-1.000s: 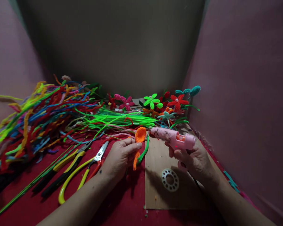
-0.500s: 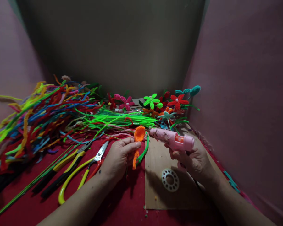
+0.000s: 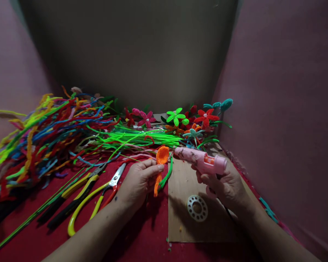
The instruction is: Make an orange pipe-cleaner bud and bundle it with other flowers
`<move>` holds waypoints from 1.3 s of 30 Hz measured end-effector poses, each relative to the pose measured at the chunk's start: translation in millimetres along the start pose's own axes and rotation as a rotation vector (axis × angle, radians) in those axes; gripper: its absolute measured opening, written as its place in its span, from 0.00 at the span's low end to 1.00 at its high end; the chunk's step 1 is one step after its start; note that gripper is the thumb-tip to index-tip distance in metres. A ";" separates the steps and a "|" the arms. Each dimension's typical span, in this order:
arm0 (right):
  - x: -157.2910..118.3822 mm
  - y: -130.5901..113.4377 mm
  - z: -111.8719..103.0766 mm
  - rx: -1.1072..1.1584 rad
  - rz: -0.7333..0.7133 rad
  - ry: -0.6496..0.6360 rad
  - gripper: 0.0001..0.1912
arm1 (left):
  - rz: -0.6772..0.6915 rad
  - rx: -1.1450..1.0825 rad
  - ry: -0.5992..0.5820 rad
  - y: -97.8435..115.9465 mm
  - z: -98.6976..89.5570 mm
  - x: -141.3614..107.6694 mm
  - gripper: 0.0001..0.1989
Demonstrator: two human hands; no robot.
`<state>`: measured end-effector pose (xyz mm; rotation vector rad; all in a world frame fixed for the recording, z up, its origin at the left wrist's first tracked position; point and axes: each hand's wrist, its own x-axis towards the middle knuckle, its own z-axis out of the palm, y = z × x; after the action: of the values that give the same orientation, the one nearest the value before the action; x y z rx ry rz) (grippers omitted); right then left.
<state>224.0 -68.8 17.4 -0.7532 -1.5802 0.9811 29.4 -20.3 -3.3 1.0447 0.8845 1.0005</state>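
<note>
Between the thumb and fingers of my left hand (image 3: 144,176) is an orange pipe-cleaner piece (image 3: 162,155), with a rounded, cupped top and a tail hanging below the fingers. My right hand (image 3: 225,185) is wrapped round a pink glue gun (image 3: 200,159). Its nozzle points left, close to the right edge of the orange piece; whether they touch is hard to tell. A green pipe cleaner (image 3: 170,174) hangs just right of my left fingertips. Beneath the glue gun, a white ring with holes (image 3: 197,208) lies on a brown board (image 3: 180,229).
Scissors (image 3: 113,182) and pliers (image 3: 84,185) lie left of my left hand on the red cloth (image 3: 136,240). A heap of coloured pipe cleaners (image 3: 54,127) fills the left. Green stems (image 3: 142,139) and pipe-cleaner flowers (image 3: 175,117) lie at the back.
The glue gun and my right hand have shifted very slightly to the right, with the nozzle a touch higher. The orange piece has moved slightly right.
</note>
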 end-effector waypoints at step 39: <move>-3.4 -1.0 -2.6 -0.070 0.115 -0.031 0.21 | 0.062 0.015 0.039 2.5 -1.5 0.9 0.06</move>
<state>227.3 -71.7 16.9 -0.8893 -1.6193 1.0290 27.7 -18.6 -1.4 1.0740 0.8968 1.0710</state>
